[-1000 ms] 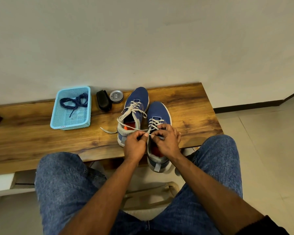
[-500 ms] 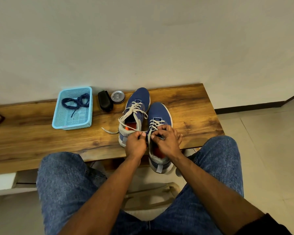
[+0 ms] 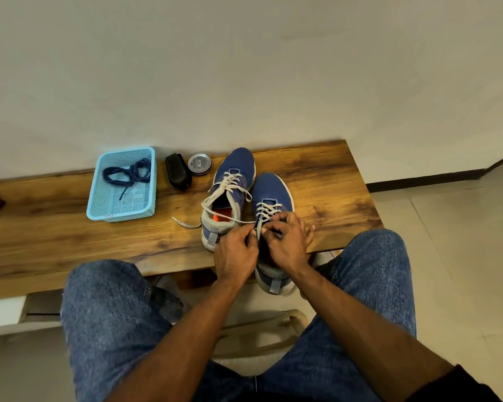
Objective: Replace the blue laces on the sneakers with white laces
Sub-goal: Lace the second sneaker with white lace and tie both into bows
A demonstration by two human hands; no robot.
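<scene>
Both hands' fingers [image 3: 269, 227] pinched on white lace [image 3: 266, 211] over right sneaker [image 3: 272, 195].

Two blue sneakers [image 3: 230, 195] side by side wear white laces [image 3: 266, 208]; blue laces [image 3: 128, 172] lie tangled in the basket.

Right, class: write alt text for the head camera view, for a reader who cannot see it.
Both hands, left hand and right hand, pinch a white lace on the nearer blue sneaker on a wooden bench. Blue laces lie in a basket.
</scene>
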